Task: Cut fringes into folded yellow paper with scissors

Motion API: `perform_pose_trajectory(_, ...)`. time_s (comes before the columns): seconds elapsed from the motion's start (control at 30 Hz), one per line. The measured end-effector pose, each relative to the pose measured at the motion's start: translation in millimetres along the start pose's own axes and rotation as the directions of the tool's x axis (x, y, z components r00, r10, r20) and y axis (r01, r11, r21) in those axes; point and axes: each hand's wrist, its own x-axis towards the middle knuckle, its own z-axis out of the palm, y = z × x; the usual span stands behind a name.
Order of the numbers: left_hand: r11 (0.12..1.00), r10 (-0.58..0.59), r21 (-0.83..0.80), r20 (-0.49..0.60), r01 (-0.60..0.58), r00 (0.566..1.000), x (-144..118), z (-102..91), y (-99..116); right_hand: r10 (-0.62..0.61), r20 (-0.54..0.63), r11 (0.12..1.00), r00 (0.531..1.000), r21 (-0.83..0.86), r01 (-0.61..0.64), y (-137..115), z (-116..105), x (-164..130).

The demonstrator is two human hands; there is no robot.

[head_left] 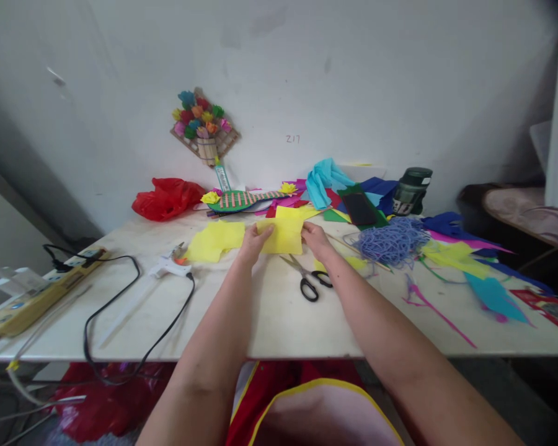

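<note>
A square of yellow crepe paper (pixel 286 236) is held between both hands over the middle of the table. My left hand (pixel 255 243) grips its left side with the thumb on top. At the right edge, the closed fingers of my right hand (pixel 315 240) pinch the same paper. More yellow crepe paper (pixel 216 239) lies just left of my left hand. Scissors with black handles (pixel 307 279) rest on the table below the held sheet, their blades slightly apart and pointing toward it.
A white glue gun (pixel 170 267) with a black cord and a power strip (pixel 51 294) lie left. Tangled purple string (pixel 390 240), a phone (pixel 358 207), a dark bottle (pixel 411 191) and coloured paper crowd the right. A red plastic bag (pixel 167 198) and a flower-trimmed craft piece (pixel 246 201) stand behind.
</note>
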Motion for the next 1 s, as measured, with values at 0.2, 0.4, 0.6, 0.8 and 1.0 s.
perform_pose_trajectory(0.2,1.000,0.021,0.012,-0.055,-0.020,0.998,3.4,1.0,-2.9,0.010,0.028,0.999,1.000,0.047,-0.011,-3.8,5.3,0.8)
perform_pose_trajectory(0.4,0.983,0.099,0.167,-0.124,-0.078,0.987,10.4,-3.3,-6.2,0.081,0.077,0.992,0.994,0.094,-0.088,-8.3,8.5,6.4)
perform_pose_trajectory(0.6,0.991,0.069,0.123,-0.142,-0.052,0.987,16.9,-6.4,0.2,0.142,0.117,0.989,0.983,0.026,-0.146,-15.1,11.4,18.9)
perform_pose_trajectory(0.8,0.987,-0.006,0.160,-0.043,0.012,0.999,25.4,-14.8,7.8,0.133,0.025,0.990,0.991,0.033,-0.134,-5.7,18.9,27.2)
perform_pose_trajectory(1.0,0.937,0.119,0.341,-0.119,-0.072,0.986,28.8,-22.6,-4.1,0.137,0.023,0.989,0.990,0.055,-0.138,12.4,20.8,26.1)
